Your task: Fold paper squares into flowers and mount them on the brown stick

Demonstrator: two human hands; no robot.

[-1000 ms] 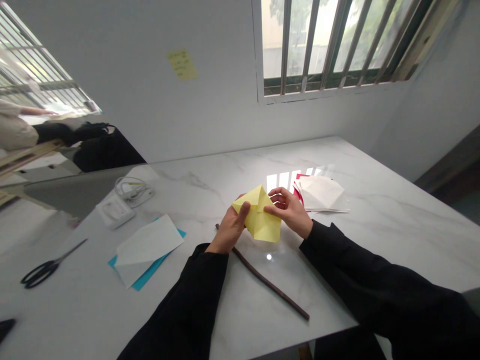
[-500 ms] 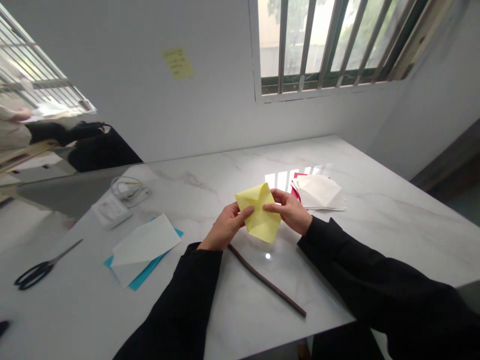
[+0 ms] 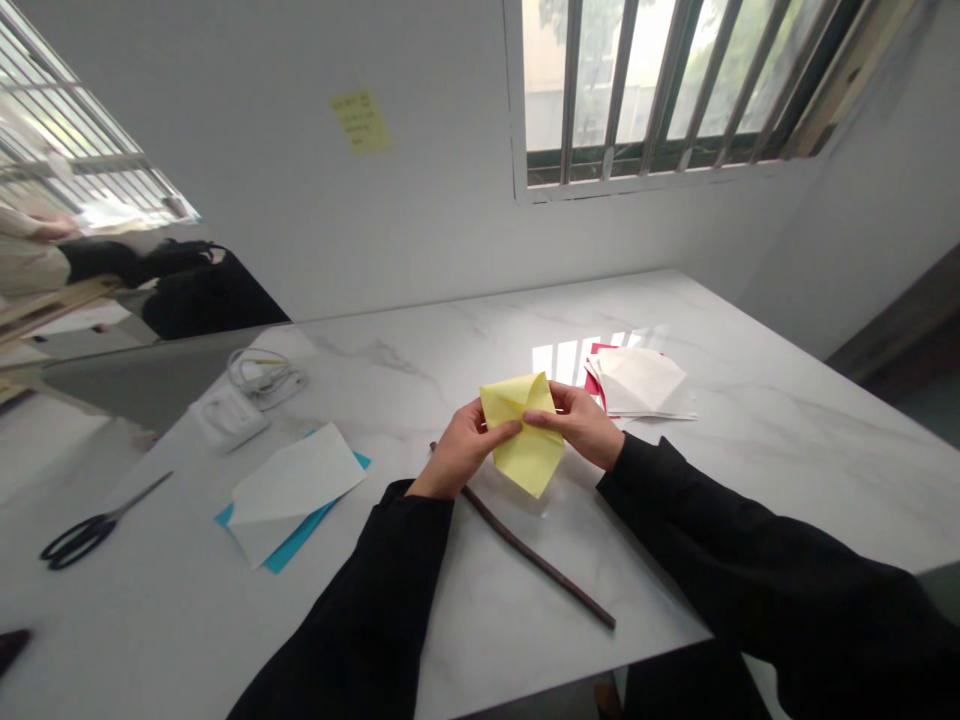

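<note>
A yellow piece of folded paper [image 3: 529, 462] is held above the table between both hands. My left hand [image 3: 466, 445] pinches its left side, thumb on the front face and fingers behind. At the right side my right hand [image 3: 581, 425] grips it too, its thumb pressed near the middle by a folded flap. Beneath the hands a thin dark brown stick [image 3: 540, 565] lies slantwise on the table, partly covered by my left hand and wrist.
White and blue paper sheets [image 3: 296, 490], black-handled scissors [image 3: 82, 540] and a white charger with cable [image 3: 229, 418] lie to the left. White and red papers [image 3: 645, 382] lie at right. A yellow note [image 3: 362, 122] sticks to the wall. A person [image 3: 37, 245] is at far left.
The yellow paper has tilted slightly, its lower corner now pointing more downward. My left thumb has slid inward toward the right thumb.
</note>
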